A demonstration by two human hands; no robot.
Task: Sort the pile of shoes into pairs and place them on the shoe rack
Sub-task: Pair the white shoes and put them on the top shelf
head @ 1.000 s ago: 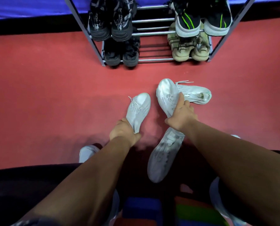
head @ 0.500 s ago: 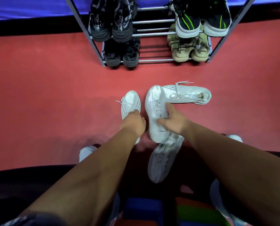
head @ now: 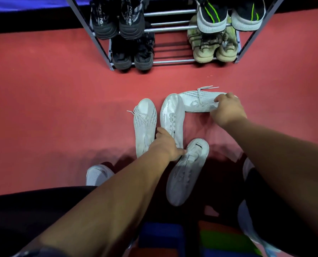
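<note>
Four white knit shoes lie on the red floor in front of the shoe rack [head: 99,43]. Two stand side by side with toes toward the rack: the left white shoe [head: 145,123] and the middle white shoe [head: 171,112]. My left hand [head: 165,143] sits at their heels, fingers between them and thumb around the middle shoe's heel. A sideways white shoe [head: 195,102] lies to the right, and my right hand [head: 226,110] grips its heel end. A fourth white shoe [head: 187,173] lies nearer me, untouched.
The rack holds a black pair [head: 117,19] upper left, a black pair [head: 132,56] lower left, a black-and-green pair [head: 228,15] upper right and a beige pair [head: 213,47] lower right. The rack's middle bars are bare. My own white-shod feet [head: 97,175] flank the shoes.
My right hand set the middle shoe down beside the left one, let go, and moved right onto the sideways shoe. My left hand shifted from the left shoe to the two heels.
</note>
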